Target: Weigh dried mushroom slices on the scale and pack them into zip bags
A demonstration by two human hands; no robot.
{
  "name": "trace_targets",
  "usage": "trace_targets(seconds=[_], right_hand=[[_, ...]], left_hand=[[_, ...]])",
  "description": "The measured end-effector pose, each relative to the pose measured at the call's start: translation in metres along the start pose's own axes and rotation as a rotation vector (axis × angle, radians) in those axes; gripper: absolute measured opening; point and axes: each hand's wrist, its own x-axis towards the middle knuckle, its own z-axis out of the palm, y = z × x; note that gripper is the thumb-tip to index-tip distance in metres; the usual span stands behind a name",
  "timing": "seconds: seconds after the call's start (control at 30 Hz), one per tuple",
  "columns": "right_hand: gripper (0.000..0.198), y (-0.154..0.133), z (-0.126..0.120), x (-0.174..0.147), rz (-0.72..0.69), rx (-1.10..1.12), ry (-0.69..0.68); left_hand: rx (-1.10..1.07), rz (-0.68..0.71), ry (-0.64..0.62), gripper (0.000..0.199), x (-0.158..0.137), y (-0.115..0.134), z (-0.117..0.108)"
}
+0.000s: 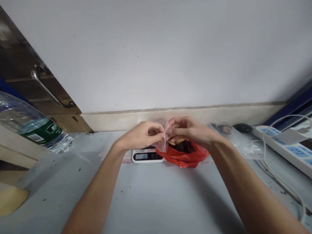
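Observation:
Between my hands is a small clear plastic bag [164, 143], pinched at its upper part from both sides. The fingers of my left hand [143, 135] close on its left side, above a white digital scale [147, 156] with a lit display. My right hand [190, 130] grips the bag's other side, over a red plastic bag [185, 159]. Dark brown and yellowish dried pieces [182, 146] lie in the red bag's open mouth. My left hand and the clear bag partly cover the scale's top.
A large water bottle [39, 130] with a green label is at the left. More clear plastic bags [243, 143] lie to the right, near a dark mouse-like object [242, 128], a white power strip [287, 146] and a white cable [266, 156]. The wall [170, 65] bounds the table behind.

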Motion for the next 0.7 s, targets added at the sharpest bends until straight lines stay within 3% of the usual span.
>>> trace_targets(seconds=[0.23, 0.7], right_hand=[[0.030, -0.002, 0.007, 0.002, -0.019, -0.026, 0.131], [0.026, -0.014, 0.015, 0.005, -0.006, -0.346, 0.268]], left_hand=[[0.024, -0.015, 0.065, 0.015, 0.003, -0.003, 0.003], [0.059, -0.065, 0.168, 0.015, 0.008, 0.003, 0.005]])
